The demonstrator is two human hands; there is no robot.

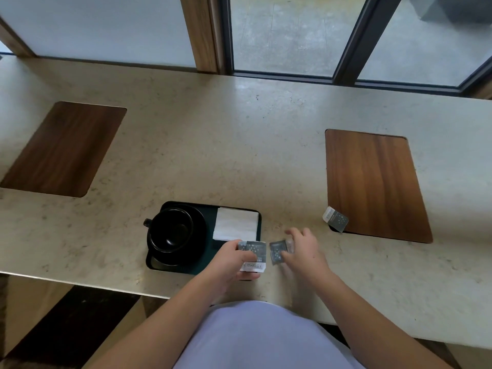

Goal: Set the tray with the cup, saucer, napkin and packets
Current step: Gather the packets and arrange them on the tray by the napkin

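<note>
A black tray [210, 265] lies near the counter's front edge. On its left half a black cup [170, 230] stands on a black saucer [198, 235]. A white napkin [235, 223] lies on the tray's far right part. My left hand [231, 262] holds a grey packet [254, 255] over the tray's near right corner. My right hand [303, 251] grips a second grey packet [278, 251] on the counter just right of the tray. A third packet [335, 218] lies further right, at the corner of a wooden mat.
Two wooden mats sit on the beige counter [239, 155]: the left mat [61, 149] and the right mat [372, 185]. Windows with dark frames [354, 41] run along the far side. The counter's front edge is close to my body.
</note>
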